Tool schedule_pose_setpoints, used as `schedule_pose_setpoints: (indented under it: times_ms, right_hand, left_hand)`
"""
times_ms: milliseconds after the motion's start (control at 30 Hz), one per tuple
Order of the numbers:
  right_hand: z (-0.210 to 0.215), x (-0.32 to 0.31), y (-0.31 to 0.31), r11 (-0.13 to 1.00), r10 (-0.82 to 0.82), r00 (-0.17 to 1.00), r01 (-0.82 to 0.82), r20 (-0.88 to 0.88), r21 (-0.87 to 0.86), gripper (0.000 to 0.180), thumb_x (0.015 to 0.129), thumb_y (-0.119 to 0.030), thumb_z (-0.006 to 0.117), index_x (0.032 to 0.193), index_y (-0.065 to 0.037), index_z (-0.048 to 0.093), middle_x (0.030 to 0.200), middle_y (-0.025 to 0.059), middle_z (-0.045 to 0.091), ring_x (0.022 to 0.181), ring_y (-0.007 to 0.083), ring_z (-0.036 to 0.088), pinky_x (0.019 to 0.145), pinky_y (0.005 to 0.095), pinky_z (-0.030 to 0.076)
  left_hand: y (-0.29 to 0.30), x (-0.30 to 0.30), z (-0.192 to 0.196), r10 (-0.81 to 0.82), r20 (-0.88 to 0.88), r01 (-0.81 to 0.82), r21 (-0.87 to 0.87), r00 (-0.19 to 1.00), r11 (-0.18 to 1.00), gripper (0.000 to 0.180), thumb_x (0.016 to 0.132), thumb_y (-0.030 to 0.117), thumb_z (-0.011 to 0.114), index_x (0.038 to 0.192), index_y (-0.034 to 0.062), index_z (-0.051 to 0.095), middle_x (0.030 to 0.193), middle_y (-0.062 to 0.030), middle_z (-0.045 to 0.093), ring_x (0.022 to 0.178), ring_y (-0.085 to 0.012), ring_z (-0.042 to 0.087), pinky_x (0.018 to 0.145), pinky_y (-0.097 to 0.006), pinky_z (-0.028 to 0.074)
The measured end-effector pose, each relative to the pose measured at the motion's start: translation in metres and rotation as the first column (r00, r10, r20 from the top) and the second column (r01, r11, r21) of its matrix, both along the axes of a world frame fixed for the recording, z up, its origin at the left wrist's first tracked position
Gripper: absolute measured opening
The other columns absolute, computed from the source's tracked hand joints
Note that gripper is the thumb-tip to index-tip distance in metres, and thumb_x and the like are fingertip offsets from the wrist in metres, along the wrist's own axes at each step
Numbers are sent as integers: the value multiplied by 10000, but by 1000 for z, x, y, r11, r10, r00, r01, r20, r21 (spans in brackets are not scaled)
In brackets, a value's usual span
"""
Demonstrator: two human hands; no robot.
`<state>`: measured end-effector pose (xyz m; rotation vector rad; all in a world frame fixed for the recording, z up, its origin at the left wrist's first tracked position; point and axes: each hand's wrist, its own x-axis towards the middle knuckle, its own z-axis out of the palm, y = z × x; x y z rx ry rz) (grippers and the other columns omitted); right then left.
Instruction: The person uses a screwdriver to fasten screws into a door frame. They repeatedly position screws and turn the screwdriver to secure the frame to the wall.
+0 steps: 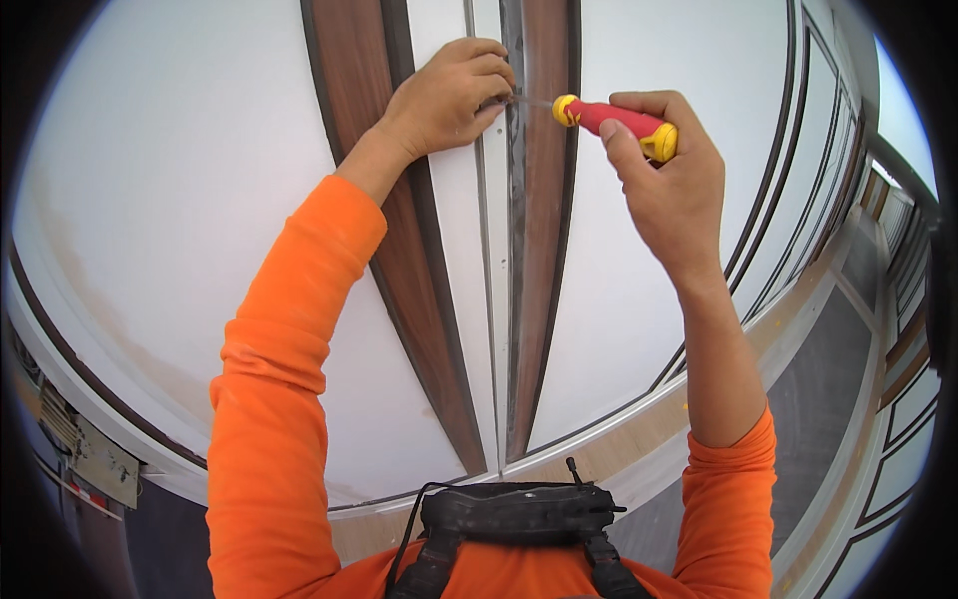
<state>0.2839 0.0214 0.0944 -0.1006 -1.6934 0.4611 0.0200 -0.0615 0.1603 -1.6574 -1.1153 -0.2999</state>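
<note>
My right hand [671,180] grips a screwdriver [619,120] by its red and yellow handle. The thin shaft points left toward the seam between two white panels with brown wood strips. At that seam my left hand [454,95] is closed, its fingertips pinched together against the metal edge strip [496,240] beside the screwdriver's tip. What the left fingers hold, if anything, is too small and covered to make out. A brown strip [544,160] with dark edging runs just behind the shaft.
Another brown strip [389,200] runs down the left panel [200,200]. A black chest-worn device [519,511] sits low in front of me. Stacked boards and a beige sheet [105,464] lie at the far left. More dark-lined panels stand along the right, by a grey floor [828,399].
</note>
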Motion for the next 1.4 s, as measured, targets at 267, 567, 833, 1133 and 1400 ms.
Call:
schedule_pose_setpoints:
  times_ms: [267,567,833,1133,1400]
  right_hand:
    - [1,-13,-2,999,-39,999,39,2,28,238,949,-170,718,1109,1,676,907,132,756,769,180,746,697,289,595]
    - [-1,-17,-3,979,-173,985,172,7,114,255,958,-257,737,1070,-36,679,744,118,718,624,216,714,607,316,568]
    - [10,-13,-21,916,-393,896,361,206,177,335,996,-380,698,986,-54,621,618,97,649,526,296,658,505,382,495]
    - [15,-8,-31,807,-438,893,342,100,482,224,1026,-262,653,1038,-54,572,736,90,643,617,301,678,564,410,537]
    - [13,-13,-39,744,-577,804,443,145,501,163,1004,-197,650,990,-58,565,790,91,588,722,242,649,599,363,524]
  left_hand:
    - [2,4,1,-3,38,2,10,999,1000,138,840,86,801,964,106,746,1142,24,706,1322,-234,566,1100,-387,495]
    - [7,5,4,-90,-5,90,7,996,996,152,810,87,813,941,88,734,1087,-12,714,1243,-253,609,1077,-403,497]
    - [7,6,9,-133,9,132,14,991,991,153,794,96,830,896,88,715,1036,-20,713,1191,-245,624,1073,-400,495]
    - [8,6,5,-142,39,141,13,989,990,160,777,72,827,889,80,714,1051,-14,699,1185,-247,619,1073,-408,500]
    - [8,9,5,-130,6,130,26,991,991,110,782,86,818,833,82,720,1009,-14,698,1186,-248,620,1108,-405,478]
